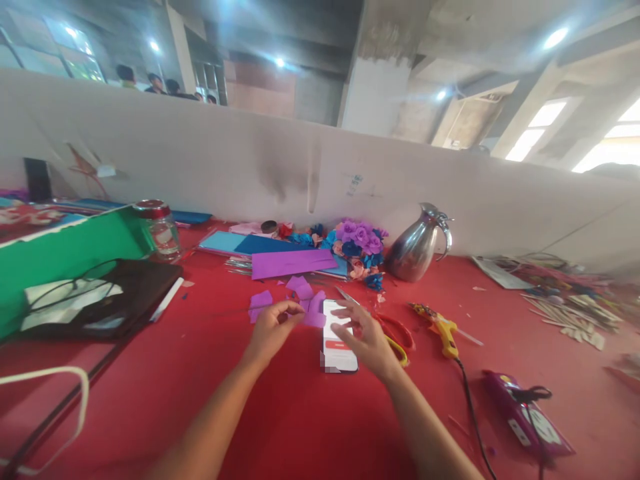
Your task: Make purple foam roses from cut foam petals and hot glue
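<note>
My left hand (273, 328) is over the red table, its thumb and forefinger brought together. A thin dark wire (227, 310) seems to run left from its fingers. Beside it lie cut pieces of purple paper (260, 302). My right hand (367, 340) is above a phone (341, 360) with a lit screen, fingers spread and apart; whether they touch the screen I cannot tell. Scissors with red and yellow handles (400, 331) lie partly behind my right hand.
Behind are a purple sheet (290, 264), paper flowers (361, 237) and a metal jug (417, 247). A yellow glue gun (445, 335) with a cord and a purple power strip (530, 413) lie right. Left stand a glass jar (164, 233) and a green board (75, 257).
</note>
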`<state>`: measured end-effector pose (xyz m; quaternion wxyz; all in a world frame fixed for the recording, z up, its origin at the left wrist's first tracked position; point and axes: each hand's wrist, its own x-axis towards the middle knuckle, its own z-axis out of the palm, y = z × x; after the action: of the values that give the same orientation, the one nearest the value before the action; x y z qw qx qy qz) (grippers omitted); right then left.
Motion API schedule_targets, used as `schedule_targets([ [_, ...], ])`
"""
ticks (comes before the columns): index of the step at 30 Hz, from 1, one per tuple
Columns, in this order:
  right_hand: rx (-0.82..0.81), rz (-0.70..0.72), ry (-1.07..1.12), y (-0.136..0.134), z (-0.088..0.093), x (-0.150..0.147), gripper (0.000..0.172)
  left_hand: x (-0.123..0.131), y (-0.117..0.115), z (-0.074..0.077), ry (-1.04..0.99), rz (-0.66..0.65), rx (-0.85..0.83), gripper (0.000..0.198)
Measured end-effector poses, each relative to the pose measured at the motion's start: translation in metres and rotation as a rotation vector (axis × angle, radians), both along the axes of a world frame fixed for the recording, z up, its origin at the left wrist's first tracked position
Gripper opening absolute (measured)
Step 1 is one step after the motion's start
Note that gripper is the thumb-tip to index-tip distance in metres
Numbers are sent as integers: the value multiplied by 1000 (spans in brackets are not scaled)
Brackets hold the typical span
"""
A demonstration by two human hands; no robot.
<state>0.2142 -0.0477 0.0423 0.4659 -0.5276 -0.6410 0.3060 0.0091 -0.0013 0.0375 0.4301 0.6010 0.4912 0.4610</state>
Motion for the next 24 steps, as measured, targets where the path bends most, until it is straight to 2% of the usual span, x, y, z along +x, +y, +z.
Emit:
schedule_targets([
  [2, -72, 10, 31, 0, -7, -15, 44, 3, -5, 2, 20, -47, 30, 15],
  [7, -100, -4, 82, 6, -20, -25, 20, 8, -8, 2, 37, -98, 47, 14],
  [10, -53, -56, 62, 7, -14, -11, 19, 6, -3, -3, 22, -64, 35, 14],
  [13, 31, -97, -43, 8, -5, 18, 17, 2, 4, -8, -31, 45, 15, 17],
  [15, 118, -90, -231, 8, -1, 38, 21, -1, 9, -10, -68, 135, -25, 19],
  [18, 140, -55, -450, 8, 0, 59, 37, -6, 15, -10, -98, 237, -67, 20],
  [21, 123, -1, -550, 8, -2, 63, 47, -9, 17, -10, -139, 291, -71, 21],
  [24, 119, 9, -632, 9, -5, 59, 48, -10, 18, -11, -167, 310, -68, 23],
])
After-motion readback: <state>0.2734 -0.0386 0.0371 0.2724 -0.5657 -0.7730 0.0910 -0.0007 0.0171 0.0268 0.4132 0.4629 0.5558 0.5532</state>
